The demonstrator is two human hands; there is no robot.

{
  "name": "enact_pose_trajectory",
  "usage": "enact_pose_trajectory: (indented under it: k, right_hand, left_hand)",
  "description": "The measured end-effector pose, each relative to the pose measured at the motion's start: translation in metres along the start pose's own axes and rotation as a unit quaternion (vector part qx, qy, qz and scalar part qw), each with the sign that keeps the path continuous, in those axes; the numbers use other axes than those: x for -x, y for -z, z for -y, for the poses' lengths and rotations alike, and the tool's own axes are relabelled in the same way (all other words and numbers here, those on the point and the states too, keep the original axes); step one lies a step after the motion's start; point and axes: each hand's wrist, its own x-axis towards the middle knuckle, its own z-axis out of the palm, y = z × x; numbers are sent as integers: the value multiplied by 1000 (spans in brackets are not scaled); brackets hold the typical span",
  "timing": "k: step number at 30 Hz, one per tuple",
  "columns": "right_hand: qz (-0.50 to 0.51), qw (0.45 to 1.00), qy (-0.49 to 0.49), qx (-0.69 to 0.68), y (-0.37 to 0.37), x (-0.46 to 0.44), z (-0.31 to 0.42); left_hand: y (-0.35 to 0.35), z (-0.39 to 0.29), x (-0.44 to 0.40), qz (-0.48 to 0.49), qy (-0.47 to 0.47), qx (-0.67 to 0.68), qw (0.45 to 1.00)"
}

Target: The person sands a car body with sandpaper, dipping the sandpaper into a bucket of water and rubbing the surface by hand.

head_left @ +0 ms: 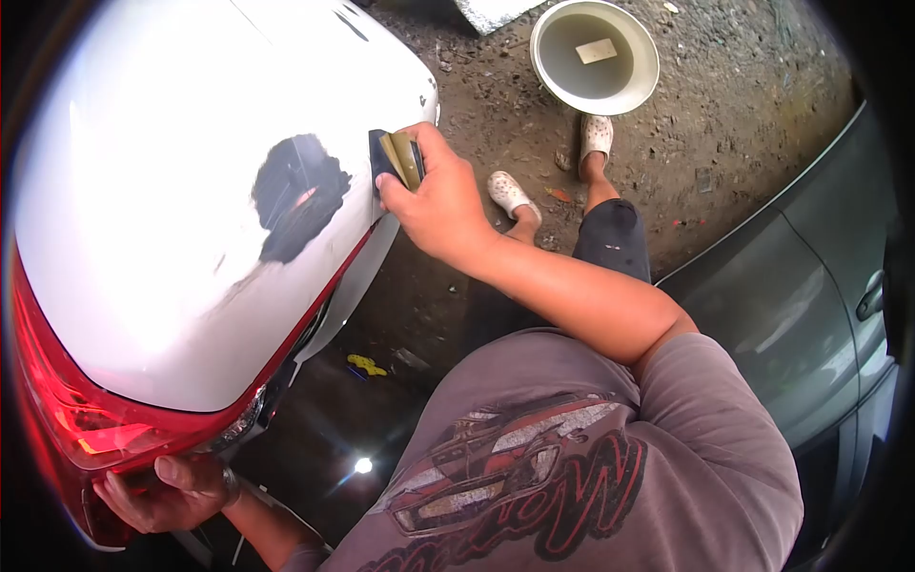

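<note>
In my right hand [438,195] is a folded piece of sandpaper [402,158], dark on one side and tan on the other, pinched between thumb and fingers. It rests on the edge of a white car panel [172,181]. Left of it, a dark grey patch [300,195] with ragged edges and a small reddish spot marks the panel. Below, at the bottom left, my left hand [167,491] lies against the red tail light [105,434], its fingers stretched out and nothing visible in them.
A pale bucket [650,71] of murky water, with a light rectangular piece [596,51] in it, stands on the dirt ground [753,105] near my feet. A dark grey car [782,296] is close on my right. Something yellow [365,364] lies on the ground.
</note>
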Motion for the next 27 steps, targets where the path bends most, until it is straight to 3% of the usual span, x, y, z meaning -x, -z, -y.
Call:
enact_pose_trajectory:
  k: [1, 3, 7, 11, 12, 14, 15, 16, 18, 21, 23, 27]
  right_hand:
    - [-7, 1000, 3, -3, -3, 0, 0]
    - [-96, 991, 89, 25, -9, -9, 2]
    - [-145, 983, 107, -16, -21, 2, -11]
    - [-204, 969, 139, -24, -36, 9, -27]
    - [-214, 966, 143, -30, -36, 6, -23]
    - [-228, 961, 155, -28, -35, 7, -18]
    - [-228, 961, 156, -28, -36, 10, -18]
    - [-234, 960, 152, 27, -38, 13, -26]
    - [-226, 962, 151, -13, -47, 30, -35]
    - [-216, 968, 114, -57, -48, 30, -35]
    - [-257, 948, 184, -20, -44, 7, -30]
    - [-249, 950, 186, -17, -45, 4, -33]
  left_hand:
    - [-1, 0, 0, 4, -7, -5, 1000]
    - [-2, -8, 5, -30, 8, 113, 993]
    - [3, 1, 36, -79, -24, 230, 970]
    - [-3, 27, 63, -40, -146, 11, 988]
    - [-9, 32, 58, -71, -246, 28, 966]
    - [-23, 34, 60, -117, -340, 50, 932]
    - [-23, 32, 65, -133, -256, 86, 954]
    - [-22, 29, 68, -140, -210, 100, 962]
    - [-23, 17, 69, -150, -151, 104, 972]
    - [-24, 6, 64, -151, -128, 101, 975]
    - [-24, 7, 65, -151, -121, 105, 975]
    - [-22, 16, 66, -151, -167, 90, 970]
